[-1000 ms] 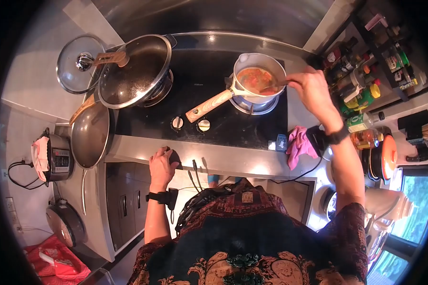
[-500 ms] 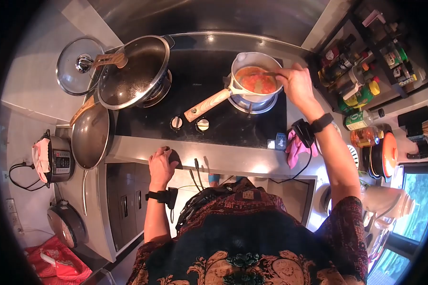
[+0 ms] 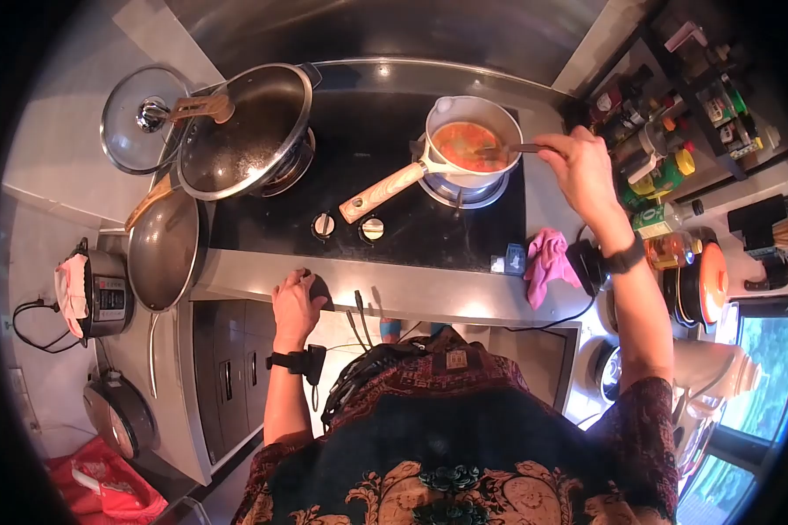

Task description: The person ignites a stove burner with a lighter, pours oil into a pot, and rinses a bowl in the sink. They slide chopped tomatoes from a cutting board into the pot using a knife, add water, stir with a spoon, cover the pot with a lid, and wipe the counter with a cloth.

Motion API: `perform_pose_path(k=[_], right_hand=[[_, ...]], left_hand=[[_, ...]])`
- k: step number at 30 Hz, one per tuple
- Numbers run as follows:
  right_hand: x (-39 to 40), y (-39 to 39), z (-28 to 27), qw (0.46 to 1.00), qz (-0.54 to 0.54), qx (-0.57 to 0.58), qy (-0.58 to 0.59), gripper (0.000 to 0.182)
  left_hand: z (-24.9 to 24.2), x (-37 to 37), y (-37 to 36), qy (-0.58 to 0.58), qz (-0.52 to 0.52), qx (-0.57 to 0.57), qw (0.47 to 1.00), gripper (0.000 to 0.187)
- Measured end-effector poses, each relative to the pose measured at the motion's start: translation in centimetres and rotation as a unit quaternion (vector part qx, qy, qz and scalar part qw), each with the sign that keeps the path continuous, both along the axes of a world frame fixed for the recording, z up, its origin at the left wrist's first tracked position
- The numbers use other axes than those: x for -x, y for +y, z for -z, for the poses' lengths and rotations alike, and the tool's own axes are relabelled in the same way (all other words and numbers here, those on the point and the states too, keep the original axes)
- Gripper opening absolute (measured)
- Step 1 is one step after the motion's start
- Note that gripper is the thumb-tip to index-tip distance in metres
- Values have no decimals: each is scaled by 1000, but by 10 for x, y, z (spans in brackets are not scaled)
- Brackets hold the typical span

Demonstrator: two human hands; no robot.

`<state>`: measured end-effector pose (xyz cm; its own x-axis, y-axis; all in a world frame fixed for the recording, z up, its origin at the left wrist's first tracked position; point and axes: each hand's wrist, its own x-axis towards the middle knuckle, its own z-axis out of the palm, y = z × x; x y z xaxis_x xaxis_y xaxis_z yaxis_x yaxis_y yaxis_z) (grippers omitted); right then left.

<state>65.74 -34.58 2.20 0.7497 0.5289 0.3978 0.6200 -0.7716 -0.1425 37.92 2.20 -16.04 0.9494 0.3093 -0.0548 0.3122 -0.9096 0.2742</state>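
Observation:
My right hand (image 3: 584, 171) is closed on the dark handle of a thin stirring utensil (image 3: 527, 148). The utensil's far end dips into reddish-orange soup (image 3: 464, 146) with bits in it; its shape there is hard to make out. That soup fills part of a white saucepan (image 3: 444, 112) with a wooden handle (image 3: 382, 192), standing on the right burner (image 3: 469, 194). My left hand (image 3: 296, 308) rests on the front edge of the counter (image 3: 411, 292), fingers loosely bent and nothing visible in them.
A large wok (image 3: 249, 131) sits on the left burner, with a glass lid (image 3: 131, 131) beside it. Left of the stove lies a frying pan (image 3: 164, 249). A pink cloth (image 3: 549, 265) and several bottles (image 3: 670, 179) are at the right. Cables hang near my body.
My right hand has moved right, away from over the saucepan, drawing the utensil with it; more of the soup shows. My left hand stays put.

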Motion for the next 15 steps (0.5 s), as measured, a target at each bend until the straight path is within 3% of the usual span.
perform_pose_path(k=[5,10,13,15], right_hand=[[35,-22,9,992,45,-118,12,19],[80,-21,43,960,170,-223,6,25],[86,-16,59,947,180,-265,22,26],[85,-10,51,957,171,-234,23,21]], left_hand=[[-2,3,2,31,-2,-3,1000,48],[-4,4,6,34,-2,27,999,45],[-4,2,12,39,-4,51,998,43],[-3,1,16,36,-2,65,997,41]])
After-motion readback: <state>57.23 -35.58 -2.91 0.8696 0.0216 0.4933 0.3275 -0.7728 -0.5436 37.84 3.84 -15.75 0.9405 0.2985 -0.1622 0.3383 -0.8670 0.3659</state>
